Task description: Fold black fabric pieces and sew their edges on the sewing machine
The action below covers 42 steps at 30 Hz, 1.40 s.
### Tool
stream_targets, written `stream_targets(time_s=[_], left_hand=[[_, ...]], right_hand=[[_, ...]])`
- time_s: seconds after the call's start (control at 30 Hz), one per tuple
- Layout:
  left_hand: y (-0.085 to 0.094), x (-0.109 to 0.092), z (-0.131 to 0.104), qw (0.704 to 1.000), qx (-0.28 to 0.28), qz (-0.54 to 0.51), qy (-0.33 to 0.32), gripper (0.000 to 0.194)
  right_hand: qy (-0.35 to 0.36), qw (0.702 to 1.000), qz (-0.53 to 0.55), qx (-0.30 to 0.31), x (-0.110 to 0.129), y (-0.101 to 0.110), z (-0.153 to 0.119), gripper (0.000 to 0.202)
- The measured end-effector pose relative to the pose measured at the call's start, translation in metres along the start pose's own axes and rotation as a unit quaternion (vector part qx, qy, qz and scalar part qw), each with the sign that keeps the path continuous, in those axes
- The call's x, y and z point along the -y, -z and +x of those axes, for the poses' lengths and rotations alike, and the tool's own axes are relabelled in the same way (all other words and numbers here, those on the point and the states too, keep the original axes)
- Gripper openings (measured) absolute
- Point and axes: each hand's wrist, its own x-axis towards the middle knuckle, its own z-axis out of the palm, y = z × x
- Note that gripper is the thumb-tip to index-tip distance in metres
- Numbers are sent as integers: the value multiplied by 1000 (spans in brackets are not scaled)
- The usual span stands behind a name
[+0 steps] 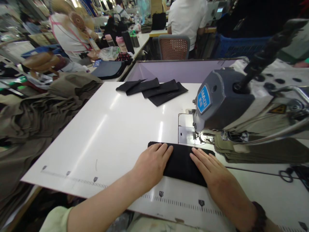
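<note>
A black rectangular fabric piece (183, 162) lies flat on the white sewing table (108, 135), just in front of the machine's needle plate (186, 134). My left hand (153, 162) rests palm down on its left end, fingers laid out on the cloth. On the right end lies my right hand (212, 167), its fingers stretched toward the upper edge. Neither hand grips the fabric. Beyond them, several black folded pieces (166, 90) overlap near the table's far edge. The sewing machine head (217, 96) stands at the right, close above my right hand.
Olive fabric pieces (260, 149) are stacked right of the needle area, with scissors (286, 175) beyond. A heap of olive cloth (48, 112) borders the table's left side. Behind are a chair (174, 47), a seated person (187, 19) and a blue crate (238, 46).
</note>
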Motion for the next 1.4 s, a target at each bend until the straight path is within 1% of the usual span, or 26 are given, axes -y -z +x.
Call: stream_targets(time_s=[0.07,0.13,0.23,0.33,0.43,0.5,0.57,0.63,0.83,1.0,1.07,1.2,1.27,1.33,1.4], left_hand=[[4,-6,6,1000,-4,-7,27,35],[8,-10,10,999,-5,-6,41,37],[9,-13,13,999,-13,8,42,41],[0,-15,13,999,-40,16,28,42],[-17,-16,13,997,-72,16,-11,36],[-27,-17,13,995,-91,20,-26,36],[-32,-18,13,994,-105,30,-30,39],[-31,-18,13,992,-111,37,-40,42],[-21,-21,13,992,-103,39,-66,48],[-26,-23,12,992,-106,55,-49,52],[-27,-23,11,992,-100,54,-46,54],[-26,-19,8,997,-74,24,-28,60],[-26,-13,5,998,-64,12,-19,64],[-28,-1,-1,998,-60,14,-7,68],[-32,15,-9,998,-60,28,22,68]], right_hand=[[-11,1000,7,-6,2,3,5,40],[-28,999,17,-8,6,7,12,33],[-51,998,21,-5,13,10,19,36],[-60,998,9,-8,19,10,22,36],[-58,998,4,-5,21,7,22,36],[-50,999,7,-9,21,4,22,36],[-35,999,13,-18,21,0,21,37],[-28,999,20,-20,21,-3,20,37],[-34,999,36,-8,21,-7,17,40],[-26,998,54,35,18,-5,15,58],[-26,997,60,48,16,-4,15,62],[-30,996,60,59,16,-3,16,60],[-33,996,58,57,16,-3,15,59],[-37,996,59,55,17,-3,15,57],[-38,996,60,53,17,-2,15,57]])
